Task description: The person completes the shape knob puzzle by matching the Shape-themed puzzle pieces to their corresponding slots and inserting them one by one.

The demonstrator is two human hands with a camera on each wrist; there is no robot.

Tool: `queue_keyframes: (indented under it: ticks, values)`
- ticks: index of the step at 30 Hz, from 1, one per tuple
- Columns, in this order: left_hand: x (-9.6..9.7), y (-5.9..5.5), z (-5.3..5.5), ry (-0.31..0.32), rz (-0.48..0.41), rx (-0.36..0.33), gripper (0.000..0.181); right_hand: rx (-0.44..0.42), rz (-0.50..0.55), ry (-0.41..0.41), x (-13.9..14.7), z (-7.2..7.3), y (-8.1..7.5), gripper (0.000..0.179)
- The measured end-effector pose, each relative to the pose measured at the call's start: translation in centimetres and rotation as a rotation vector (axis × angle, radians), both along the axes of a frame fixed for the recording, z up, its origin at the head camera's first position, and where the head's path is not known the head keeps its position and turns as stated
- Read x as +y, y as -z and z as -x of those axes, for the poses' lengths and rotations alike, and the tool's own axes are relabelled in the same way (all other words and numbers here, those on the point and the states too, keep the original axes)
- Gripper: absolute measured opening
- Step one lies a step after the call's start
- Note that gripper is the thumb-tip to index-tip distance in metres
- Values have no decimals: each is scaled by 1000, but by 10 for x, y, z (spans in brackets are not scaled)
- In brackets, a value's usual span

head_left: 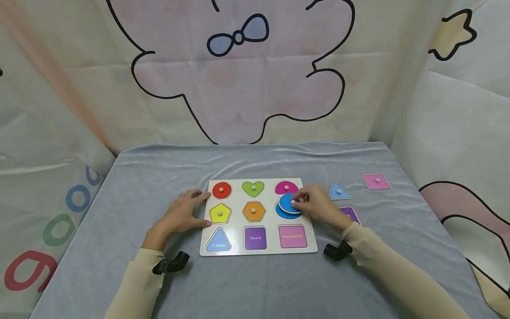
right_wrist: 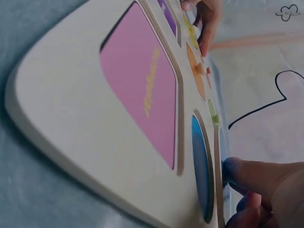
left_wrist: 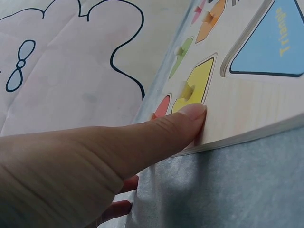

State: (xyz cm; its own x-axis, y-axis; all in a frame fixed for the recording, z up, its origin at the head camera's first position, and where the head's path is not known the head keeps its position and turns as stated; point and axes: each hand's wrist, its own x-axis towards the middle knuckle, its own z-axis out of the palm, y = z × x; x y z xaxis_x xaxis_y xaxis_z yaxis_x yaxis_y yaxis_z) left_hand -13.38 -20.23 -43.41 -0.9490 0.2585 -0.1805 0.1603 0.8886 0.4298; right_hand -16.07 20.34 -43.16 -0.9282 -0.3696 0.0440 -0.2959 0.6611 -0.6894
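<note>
A wooden shape puzzle board (head_left: 237,221) lies on the cloth. My right hand (head_left: 320,206) pinches the knob of a blue oval puzzle piece (head_left: 287,204), holding it slightly above the blue oval recess (head_left: 287,215); in the right wrist view a gap shows between piece and board. My left hand (head_left: 177,217) touches the board's left edge, its thumb (left_wrist: 166,135) on the rim beside the yellow pentagon piece (left_wrist: 195,83). Red circle (head_left: 221,190), green heart (head_left: 253,189), magenta semicircle (head_left: 284,188) and orange hexagon (head_left: 253,212) pieces sit in their recesses. Triangle, square and rectangle recesses show printed labels.
Right of the board lie a blue triangle piece (head_left: 338,192), a pink rectangle piece (head_left: 376,181) and a purple square piece (head_left: 349,213), the last partly behind my right forearm. Grey cloth (head_left: 255,288) covers the table. Printed curtains (head_left: 239,88) hang behind and at both sides.
</note>
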Motion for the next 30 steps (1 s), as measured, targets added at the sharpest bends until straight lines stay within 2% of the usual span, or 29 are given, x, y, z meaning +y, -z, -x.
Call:
queue_keyframes:
  ticks: [8,14,30]
  values:
    - [0,-1,1,-7,8,-3,91,-32,-58,-5,-12,-4,2,11]
    - [0,-2,0,-6,6,-12,90,-20,-67,-10,-14,-4,6,9]
    - [1,1,1,-1,4,-11,92,-14,-84,-10,-15,-8,4,8]
